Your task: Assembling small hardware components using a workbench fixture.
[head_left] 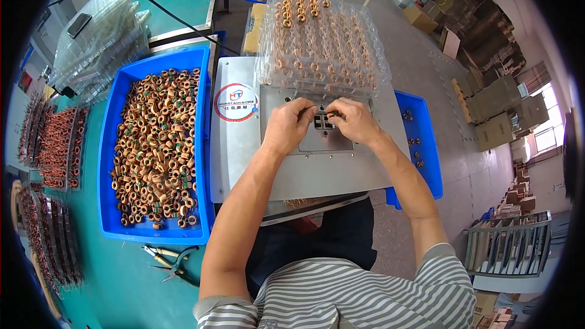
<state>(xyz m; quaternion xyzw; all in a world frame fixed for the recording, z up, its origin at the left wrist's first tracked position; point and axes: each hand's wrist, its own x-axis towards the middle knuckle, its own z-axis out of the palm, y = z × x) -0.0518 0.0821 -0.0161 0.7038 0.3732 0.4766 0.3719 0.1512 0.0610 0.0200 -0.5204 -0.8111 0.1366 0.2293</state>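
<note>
Your left hand and right hand pinch a small coil, fingers closed, over the fixture. It's likely light, stiff, with fragile leads; grip the ring at 3 and 9 o'clock.

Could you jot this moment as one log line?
left hand and right hand: pinching a small coil | over grey fixture plate | blue bin alongside

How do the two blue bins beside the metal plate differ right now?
The left bin is heaped with copper coil rings; the right bin holds only a few scattered ones. The left bin shows whole; the right bin is partly hidden under the metal plate and the right hand's forearm. Both are blue plastic and hold the same kind of rings.
</note>
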